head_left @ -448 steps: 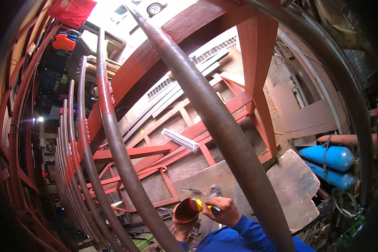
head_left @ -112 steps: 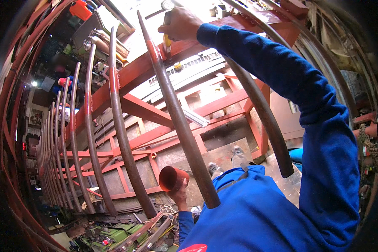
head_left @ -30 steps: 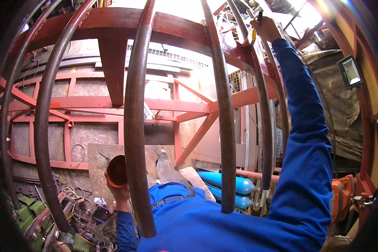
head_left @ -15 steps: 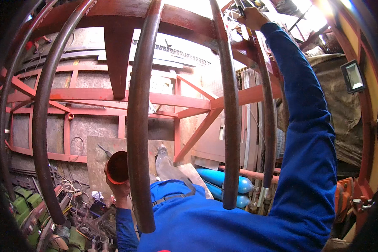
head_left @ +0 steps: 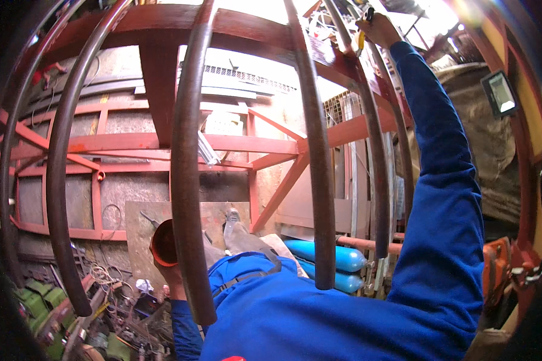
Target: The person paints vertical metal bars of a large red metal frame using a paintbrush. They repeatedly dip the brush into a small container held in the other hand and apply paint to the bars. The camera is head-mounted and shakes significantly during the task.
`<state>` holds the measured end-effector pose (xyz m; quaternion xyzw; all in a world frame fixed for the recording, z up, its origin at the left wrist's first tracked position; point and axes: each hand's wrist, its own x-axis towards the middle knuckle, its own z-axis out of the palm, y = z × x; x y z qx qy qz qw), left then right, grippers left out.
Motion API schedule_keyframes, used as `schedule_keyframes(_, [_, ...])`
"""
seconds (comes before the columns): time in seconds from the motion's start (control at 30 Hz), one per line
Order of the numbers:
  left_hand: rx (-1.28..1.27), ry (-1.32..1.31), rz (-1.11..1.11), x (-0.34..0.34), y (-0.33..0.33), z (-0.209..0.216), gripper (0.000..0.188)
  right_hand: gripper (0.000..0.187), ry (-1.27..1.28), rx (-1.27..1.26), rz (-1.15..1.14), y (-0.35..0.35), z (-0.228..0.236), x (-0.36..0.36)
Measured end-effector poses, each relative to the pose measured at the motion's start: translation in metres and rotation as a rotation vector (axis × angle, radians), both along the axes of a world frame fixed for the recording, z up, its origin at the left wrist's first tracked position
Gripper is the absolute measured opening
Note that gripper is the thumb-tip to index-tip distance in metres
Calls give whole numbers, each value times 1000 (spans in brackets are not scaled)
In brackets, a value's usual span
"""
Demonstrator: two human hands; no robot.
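Note:
My left hand (head_left: 173,278) is wrapped round a reddish-brown paint cup (head_left: 165,243), low at the left behind a dark pipe. The cup's mouth faces up, and its inside is dark red. My right arm reaches far up and forward, and my right hand (head_left: 380,30) is closed on what looks like a paintbrush (head_left: 361,40), with yellow and black parts showing. Its tip is too small to make out, close to the upper ends of the dark pipes (head_left: 367,114) beside a dark red beam (head_left: 253,30). Whether it touches them I cannot tell.
Several dark pipes, such as one (head_left: 190,162) right before me, run toward me from the beam. Below lies a pale red steel frame (head_left: 229,143). Blue gas cylinders (head_left: 328,256) rest near my legs. Cables and tools (head_left: 111,283) litter the lower left; a floodlight (head_left: 498,93) hangs at right.
My right hand has moved a little to the right along the pipes, and the yellow part of its tool now shows. My left hand still holds the cup, slightly nearer the pipe in view.

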<state>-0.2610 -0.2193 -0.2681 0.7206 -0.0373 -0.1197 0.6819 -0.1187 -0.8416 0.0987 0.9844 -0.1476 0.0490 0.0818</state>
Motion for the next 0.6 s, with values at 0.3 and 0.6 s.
schedule_keyframes(0.3, [155,-10,-1,-20,-24,-2,77,51,-626,-254,94,-42,5,-111])
schedule_keyframes(0.6, [155,-72,-72,-35,-34,-7,92,28,-938,115,-97,-16,-64,-138])
